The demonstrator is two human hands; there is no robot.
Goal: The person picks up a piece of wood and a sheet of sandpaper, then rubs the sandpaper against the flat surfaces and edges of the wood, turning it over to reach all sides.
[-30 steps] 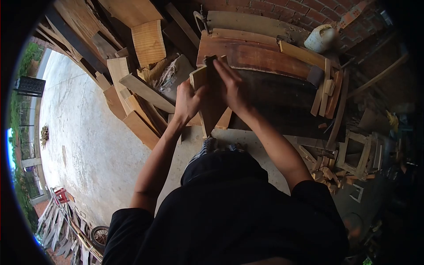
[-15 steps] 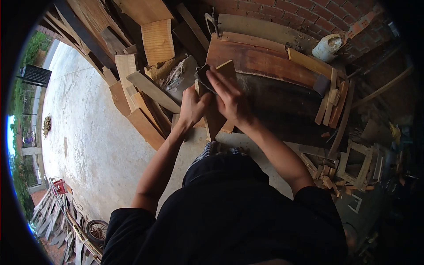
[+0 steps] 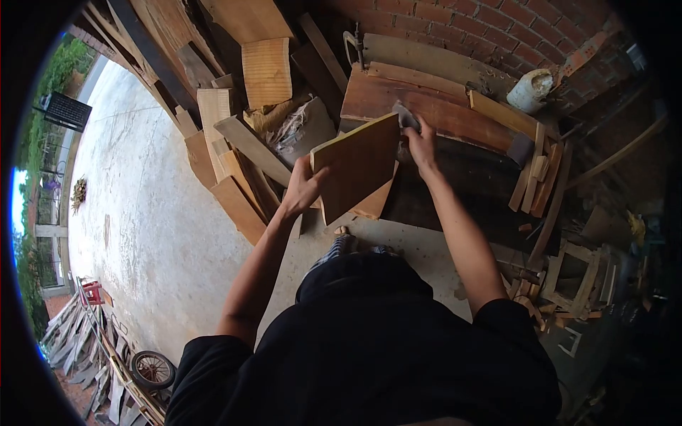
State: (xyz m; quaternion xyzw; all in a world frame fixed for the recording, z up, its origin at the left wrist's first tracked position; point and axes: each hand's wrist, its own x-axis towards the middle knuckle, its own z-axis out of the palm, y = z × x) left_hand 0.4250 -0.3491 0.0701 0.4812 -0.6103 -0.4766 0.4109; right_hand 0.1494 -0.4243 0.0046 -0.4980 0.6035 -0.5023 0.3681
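Note:
A flat wooden board (image 3: 361, 169) is held up on a slant in front of me, its pale narrow edge facing upward. My left hand (image 3: 303, 186) is closed around the board's left end, thumb on the near face. At the far right corner, my right hand (image 3: 422, 145) pinches a folded grey piece of sandpaper (image 3: 406, 116) against the board's end. The fingers behind the sandpaper are partly hidden. Beyond the board lies a wide reddish-brown plank (image 3: 433, 110) on the dark workbench.
Stacked boards and offcuts (image 3: 241, 192) lean to the left of the bench. A clamp (image 3: 357, 48) stands at its back corner, and a whitish container (image 3: 530, 91) sits near the brick wall (image 3: 455, 21). Wooden frames (image 3: 574, 273) and scraps lie at right; a wheel (image 3: 153, 369) is lower left.
The board has turned so its broad face shows. My right hand has moved right with the sandpaper, from near my left hand to the board's far corner.

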